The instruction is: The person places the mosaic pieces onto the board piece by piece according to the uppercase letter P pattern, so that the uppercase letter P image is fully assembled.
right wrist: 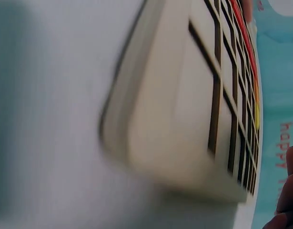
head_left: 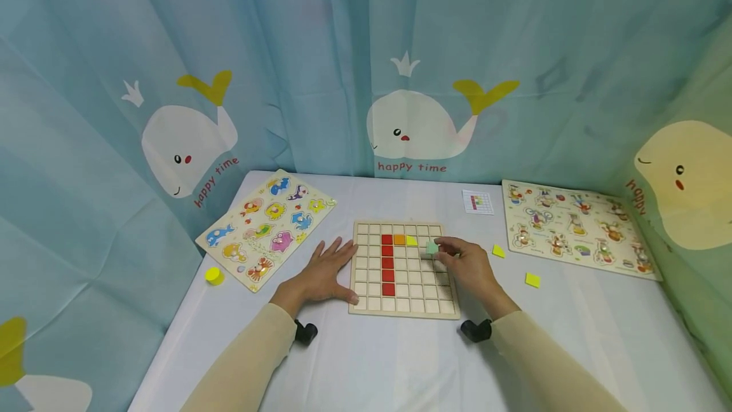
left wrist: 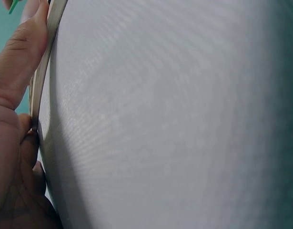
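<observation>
A wooden grid board (head_left: 403,315) lies flat on the table. Several red square tiles (head_left: 387,262) form a column in its cells, with an orange tile (head_left: 399,240) and a yellow tile (head_left: 411,240) beside the top one. My left hand (head_left: 321,277) rests at the board's left edge, fingers spread and thumb touching the near corner. In the left wrist view, that thumb (left wrist: 23,52) lies along the board's side. Over the right part of the grid, my right hand (head_left: 473,268) pinches a light green square tile (head_left: 431,247) between thumb and fingers.
Two loose yellow tiles (head_left: 532,280) lie right of the board, and a small pattern card (head_left: 477,202) behind it. Picture puzzle boards stand left (head_left: 246,231) and right (head_left: 580,227). A yellow round piece (head_left: 214,276) sits near the left edge. A curtain (head_left: 320,81) closes off the back.
</observation>
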Demonstrator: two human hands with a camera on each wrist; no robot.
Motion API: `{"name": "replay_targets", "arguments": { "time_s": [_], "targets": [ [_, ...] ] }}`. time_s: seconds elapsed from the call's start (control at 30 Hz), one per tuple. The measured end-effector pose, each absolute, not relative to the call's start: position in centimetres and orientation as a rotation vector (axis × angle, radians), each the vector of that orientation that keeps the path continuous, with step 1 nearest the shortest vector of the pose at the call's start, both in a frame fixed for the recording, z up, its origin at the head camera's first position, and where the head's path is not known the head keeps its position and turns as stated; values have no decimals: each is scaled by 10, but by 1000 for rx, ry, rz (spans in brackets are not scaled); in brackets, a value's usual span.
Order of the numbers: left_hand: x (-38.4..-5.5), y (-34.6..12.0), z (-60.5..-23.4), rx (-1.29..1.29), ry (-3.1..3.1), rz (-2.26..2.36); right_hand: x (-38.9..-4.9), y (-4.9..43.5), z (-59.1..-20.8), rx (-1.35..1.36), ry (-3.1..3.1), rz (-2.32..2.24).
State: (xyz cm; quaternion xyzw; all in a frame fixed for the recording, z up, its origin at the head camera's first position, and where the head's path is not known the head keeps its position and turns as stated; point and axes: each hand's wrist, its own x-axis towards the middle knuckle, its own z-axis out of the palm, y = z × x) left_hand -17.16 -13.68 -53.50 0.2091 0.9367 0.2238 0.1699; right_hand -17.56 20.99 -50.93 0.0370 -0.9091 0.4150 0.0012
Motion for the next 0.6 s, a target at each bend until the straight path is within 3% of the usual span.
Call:
{"name": "replay_targets", "arguments": {
  "time_s": [0.6],
  "targets": [
    [-169, -135, -532, 577, 2665, 641, -170, 163, -521, 186, -2910, 1363]
  ]
}}
